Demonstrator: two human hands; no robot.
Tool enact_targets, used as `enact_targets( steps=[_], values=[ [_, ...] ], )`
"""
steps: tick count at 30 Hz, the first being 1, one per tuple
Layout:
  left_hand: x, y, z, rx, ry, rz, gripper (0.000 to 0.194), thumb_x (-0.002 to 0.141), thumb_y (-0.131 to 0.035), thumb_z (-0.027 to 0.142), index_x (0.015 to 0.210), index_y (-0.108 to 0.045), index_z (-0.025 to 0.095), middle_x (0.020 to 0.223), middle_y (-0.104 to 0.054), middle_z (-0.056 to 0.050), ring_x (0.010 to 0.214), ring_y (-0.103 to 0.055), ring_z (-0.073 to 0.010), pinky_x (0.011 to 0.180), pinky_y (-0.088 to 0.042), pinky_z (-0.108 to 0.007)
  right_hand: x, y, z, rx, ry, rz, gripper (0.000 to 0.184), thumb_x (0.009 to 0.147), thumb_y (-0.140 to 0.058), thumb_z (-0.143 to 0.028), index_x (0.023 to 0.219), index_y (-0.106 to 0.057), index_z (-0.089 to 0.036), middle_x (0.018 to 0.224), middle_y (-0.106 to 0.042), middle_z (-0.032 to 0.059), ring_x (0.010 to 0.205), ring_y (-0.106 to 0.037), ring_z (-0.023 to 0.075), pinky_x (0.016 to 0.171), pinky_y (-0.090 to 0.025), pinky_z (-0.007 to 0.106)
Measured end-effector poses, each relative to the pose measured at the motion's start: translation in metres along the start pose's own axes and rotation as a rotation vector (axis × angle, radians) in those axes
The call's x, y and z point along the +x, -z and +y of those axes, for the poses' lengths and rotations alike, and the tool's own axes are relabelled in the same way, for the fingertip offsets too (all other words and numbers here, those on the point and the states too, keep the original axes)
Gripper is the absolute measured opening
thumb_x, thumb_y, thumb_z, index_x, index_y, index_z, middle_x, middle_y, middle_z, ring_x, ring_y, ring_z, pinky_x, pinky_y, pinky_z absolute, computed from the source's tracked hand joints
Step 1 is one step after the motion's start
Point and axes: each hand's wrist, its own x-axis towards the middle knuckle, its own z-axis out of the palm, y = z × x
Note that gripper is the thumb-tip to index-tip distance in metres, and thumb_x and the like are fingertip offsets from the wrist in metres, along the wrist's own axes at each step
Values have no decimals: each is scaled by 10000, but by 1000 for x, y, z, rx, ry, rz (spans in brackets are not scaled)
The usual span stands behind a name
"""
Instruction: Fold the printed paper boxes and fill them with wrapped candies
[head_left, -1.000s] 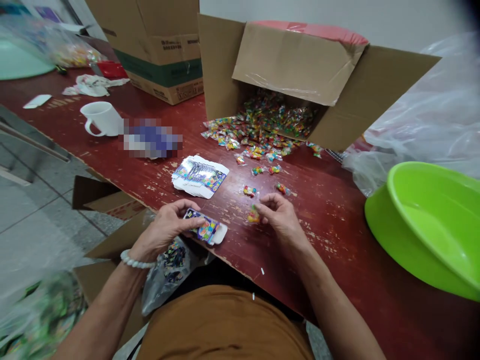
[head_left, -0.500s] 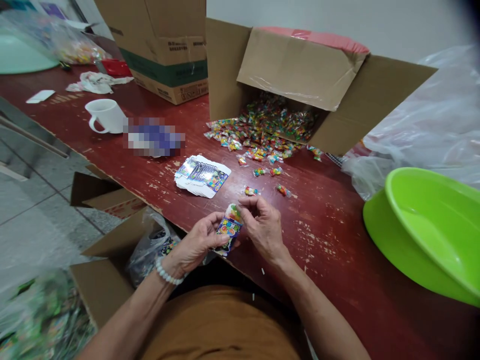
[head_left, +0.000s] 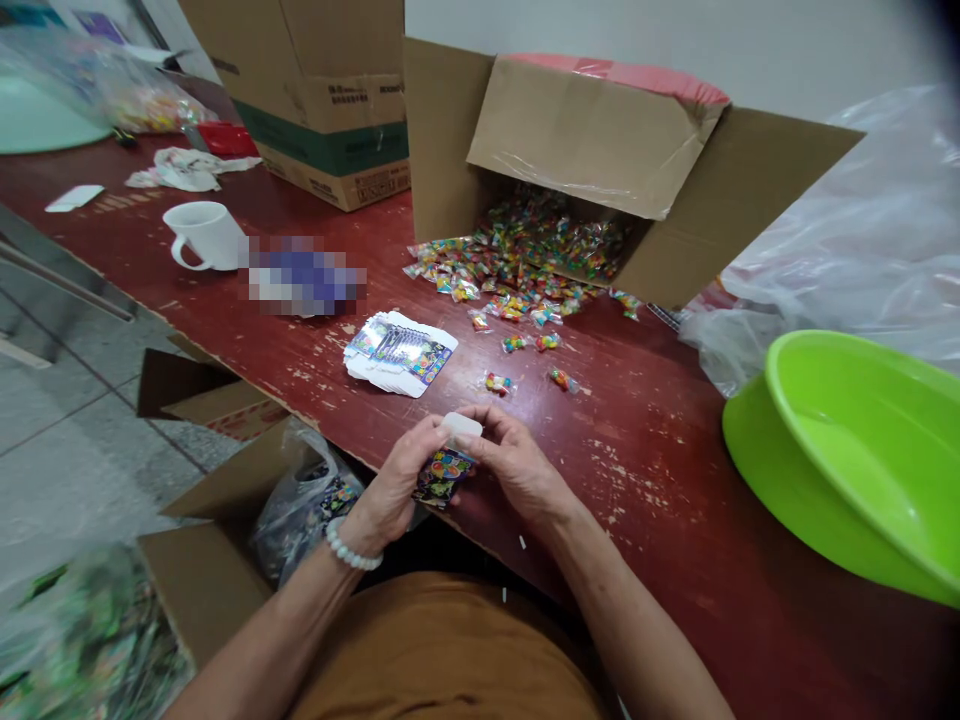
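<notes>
My left hand (head_left: 399, 480) is closed around a small printed candy box (head_left: 442, 476), holding it upright at the table's near edge. A white flap (head_left: 463, 425) sticks up from the top of the box. The thumb and fingers of my right hand (head_left: 517, 462) pinch this flap from the right side, while my left thumb also touches it. No candy shows in the box. Just beyond my hands lie loose wrapped candies (head_left: 498, 384). A fanned stack of flat printed boxes (head_left: 401, 352) rests on the table to their left.
Behind, an open carton (head_left: 577, 140) spills many wrapped candies onto the red table (head_left: 645, 450). A green basin (head_left: 817, 480) stands at right, a white mug (head_left: 210, 237) at left. Below the table's left edge sits an open carton (head_left: 217, 575) with a plastic bag (head_left: 300, 500) in it.
The colourful candy packet at the box's mouth is out of sight now, and the white flap shows there. My right hand has come down closer to my left hand.
</notes>
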Motion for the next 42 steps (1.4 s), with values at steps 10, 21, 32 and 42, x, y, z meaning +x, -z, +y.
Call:
enact_targets(
  steps=[10, 21, 32, 42],
  values=[
    [-5, 4, 9, -279, 223, -103, 399, 990, -436, 449, 1257, -605, 205, 906, -724, -75, 509, -653, -163, 452, -589, -333, -8, 0, -6, -490, 385, 70, 143, 884, -640, -291, 914, -764, -225, 926, -760, 61, 860, -686, 208, 821, -524, 362],
    [-4, 7, 5, -175, 131, -27, 433, 925, -570, 464, 1212, -696, 165, 906, -755, -117, 548, -664, -160, 442, -573, -270, -1, -10, -3, -111, 32, 153, 153, 717, -781, -315, 752, -722, -178, 771, -725, 35, 585, -603, 140, 576, -484, 278],
    [-4, 10, 9, -158, 147, -27, 441, 908, -595, 471, 1199, -698, 157, 781, -749, -94, 485, -654, -159, 421, -561, -269, 5, -15, -4, -92, -2, 74, 201, 776, -725, -345, 721, -635, -174, 1020, -755, 73, 587, -602, 115, 529, -483, 252],
    [-2, 20, 9, -173, 76, 97, 282, 801, -684, 320, 1014, -752, 149, 854, -750, -56, 610, -681, -157, 517, -565, -250, -8, -20, -3, -630, 470, -48, 121, 907, -620, -268, 1010, -674, -237, 1072, -681, 69, 1039, -621, 215, 935, -486, 392]
  ],
)
